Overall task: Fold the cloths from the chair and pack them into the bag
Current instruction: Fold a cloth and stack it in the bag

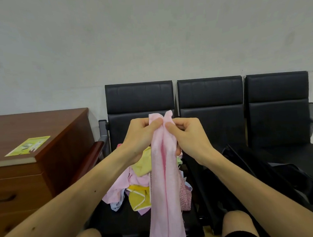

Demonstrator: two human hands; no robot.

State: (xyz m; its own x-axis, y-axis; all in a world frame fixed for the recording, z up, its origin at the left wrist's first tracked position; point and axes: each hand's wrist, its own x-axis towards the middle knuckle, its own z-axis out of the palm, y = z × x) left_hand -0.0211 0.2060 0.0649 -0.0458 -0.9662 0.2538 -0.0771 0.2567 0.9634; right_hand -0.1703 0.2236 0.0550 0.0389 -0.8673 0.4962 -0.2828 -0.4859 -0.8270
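Left hand (pixel 140 135), right hand (pixel 188 134) pinch cloth's (pixel 165 182) top corners together.
Hem cut off below; pile (pixel 138 196) half hidden; bag (pixel 276 177) murky.

Green leaflet (pixel 28 145) on wooden desk (pixel 64 124)

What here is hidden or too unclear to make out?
Head view:
Pink cloth: lower end cut off by the bottom edge.
Pile of cloths: middle hidden behind the hanging pink cloth, so no count.
Bag: black on a black chair, partly behind the right arm; its opening is unclear.
Leaflet: print too small.
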